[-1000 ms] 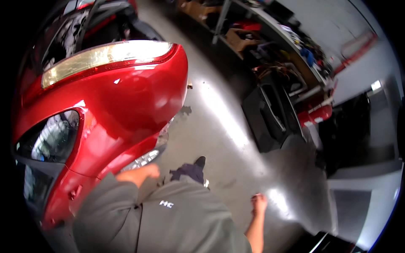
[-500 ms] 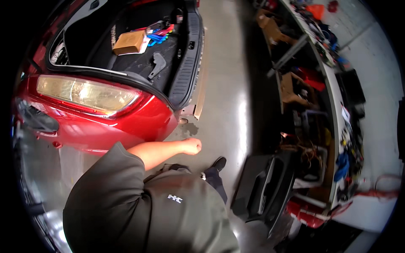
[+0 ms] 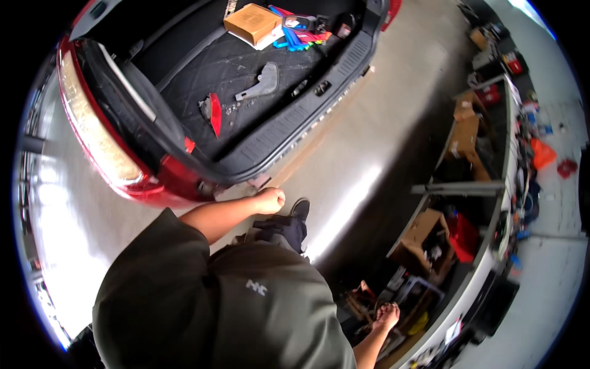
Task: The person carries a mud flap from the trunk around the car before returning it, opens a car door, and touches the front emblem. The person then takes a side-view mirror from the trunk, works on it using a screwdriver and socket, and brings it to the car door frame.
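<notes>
My left hand (image 3: 270,200) is curled into a fist in front of my body, with nothing showing in it. Nearest to it is the rear corner of a red car, by the black sill (image 3: 246,154) of the open trunk; the hand looks apart from it. Low on the right is my right hand (image 3: 387,315), its fingers curled in and no object visible in them. It appears in front of the shelf's lower clutter. Inside the trunk lie a cardboard box (image 3: 253,24), a grey bracket-like part (image 3: 261,82) and a red shard (image 3: 215,115).
Blue and red items (image 3: 295,38) lie beside the box in the trunk. A long tail light (image 3: 92,123) runs along the car's corner. On the right, a workbench (image 3: 485,264) carries many tools, with an open carton (image 3: 424,237) on the shelf below.
My view has swung, bringing more of the trunk and bench into sight. My right hand has come into view. A black door panel has gone out of it. My left fist stays closed.
</notes>
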`<state>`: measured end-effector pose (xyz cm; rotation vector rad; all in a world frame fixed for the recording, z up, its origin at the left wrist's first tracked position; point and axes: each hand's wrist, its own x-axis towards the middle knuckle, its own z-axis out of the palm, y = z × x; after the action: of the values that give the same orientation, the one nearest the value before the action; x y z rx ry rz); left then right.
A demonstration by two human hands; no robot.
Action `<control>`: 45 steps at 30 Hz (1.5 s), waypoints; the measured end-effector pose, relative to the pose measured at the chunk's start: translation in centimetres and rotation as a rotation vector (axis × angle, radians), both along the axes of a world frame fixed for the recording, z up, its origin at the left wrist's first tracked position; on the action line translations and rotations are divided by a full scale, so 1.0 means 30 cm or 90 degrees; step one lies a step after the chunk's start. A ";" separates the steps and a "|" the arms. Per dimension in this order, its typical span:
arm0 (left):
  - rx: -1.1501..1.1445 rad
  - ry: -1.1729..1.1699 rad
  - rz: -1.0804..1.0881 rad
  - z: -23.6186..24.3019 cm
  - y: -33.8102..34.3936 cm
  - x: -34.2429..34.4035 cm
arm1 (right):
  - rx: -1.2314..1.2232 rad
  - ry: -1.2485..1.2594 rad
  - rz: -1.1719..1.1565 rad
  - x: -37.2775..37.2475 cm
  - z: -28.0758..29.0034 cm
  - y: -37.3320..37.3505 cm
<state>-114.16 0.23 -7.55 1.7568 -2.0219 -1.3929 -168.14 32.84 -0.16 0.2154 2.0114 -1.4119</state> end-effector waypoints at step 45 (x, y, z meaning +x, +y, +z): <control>-0.176 -0.463 0.829 -0.222 -0.903 -0.108 | -0.346 0.875 1.805 1.747 -0.778 -3.366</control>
<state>-117.41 -26.84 -14.22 2.7311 -0.6252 -0.0640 -115.74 -68.12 -23.49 -2.7902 0.2924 0.4086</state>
